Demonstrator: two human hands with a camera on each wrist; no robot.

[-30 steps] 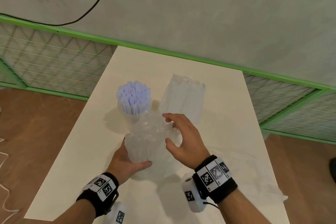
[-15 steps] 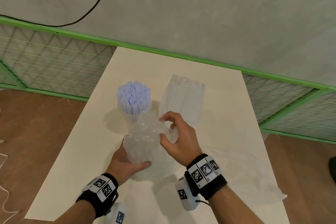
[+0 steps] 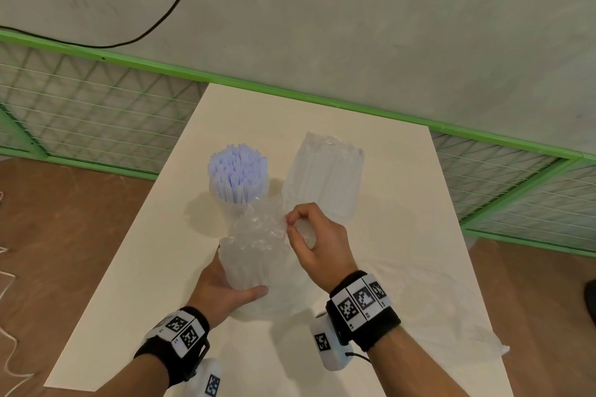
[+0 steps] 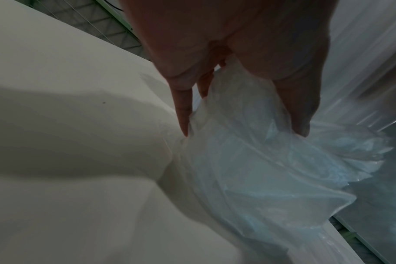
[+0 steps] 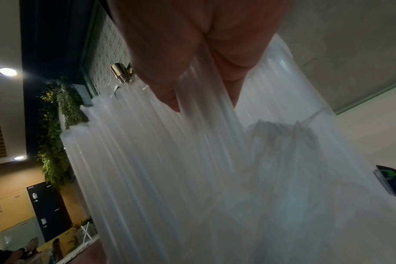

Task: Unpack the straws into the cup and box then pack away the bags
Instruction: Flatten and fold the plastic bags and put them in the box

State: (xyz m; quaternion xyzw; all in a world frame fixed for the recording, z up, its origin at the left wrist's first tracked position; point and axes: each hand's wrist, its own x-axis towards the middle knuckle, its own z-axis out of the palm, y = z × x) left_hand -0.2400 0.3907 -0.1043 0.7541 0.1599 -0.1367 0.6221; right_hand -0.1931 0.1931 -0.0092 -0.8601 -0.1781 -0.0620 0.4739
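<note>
I have my left hand [image 3: 222, 287] wrapped around the lower part of a bag of clear straws [image 3: 254, 251], thumb across the near side and fingers behind it, holding it upright just above the white table [image 3: 403, 203]. My right hand [image 3: 317, 242] is up at the crumpled top of that bag, thumb and forefinger pinching the loose plastic at its right edge, the other fingers curled in beneath. From the left wrist view I see my fingers [image 4: 183, 114] lying along thin wrinkled film, and from the right wrist view long clear straws run past my palm; the pinch itself is hidden there. Just beyond the bag stands the cup [image 3: 238, 203], already packed with pale purple straws [image 3: 238, 172] that stick up above its rim. To the right of the cup lies the clear box [image 3: 324, 177] with white straws inside. An emptied plastic bag [image 3: 445, 309] is spread flat on the table near my right forearm.
</note>
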